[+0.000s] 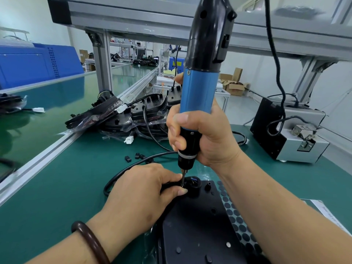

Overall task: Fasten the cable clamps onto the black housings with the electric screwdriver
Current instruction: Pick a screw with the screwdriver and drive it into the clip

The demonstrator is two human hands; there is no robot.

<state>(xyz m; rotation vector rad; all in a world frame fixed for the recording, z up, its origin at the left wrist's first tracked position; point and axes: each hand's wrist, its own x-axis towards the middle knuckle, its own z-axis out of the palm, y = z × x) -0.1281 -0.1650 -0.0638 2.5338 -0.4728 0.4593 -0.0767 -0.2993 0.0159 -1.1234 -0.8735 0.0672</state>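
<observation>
Plainly the driving step is in hand. The right grip [202, 134] is clenched round the lower barrel of the screwdriver [200, 90], which stands nearly upright with its bit [183, 177] planted at the far end of the housing [196, 221]. That housing lies flat on the desk [66, 187] just in front of the person. The left grip [141, 189] pinches the cable [122, 172] and what looks to be the clamp [184, 186] beside a round boss on the housing. The clamp itself is mostly hidden under the fingertips, so whether the screw is already seated I cannot tell.

Further back a pile of bagged housings [144, 115] waits, with a few loose clamps [137, 156] lying near the cable loop. A grey feeder box [297, 134] sits well to the right.

By my judgement, the next move calls for steady downward pressure with the tool kept square to the screw while the left fingers stay clear of the bit. The clamp should be pinned so it does not twist with the turning. Once the screw is home, the tool can lift straight off before the cable is let go.
</observation>
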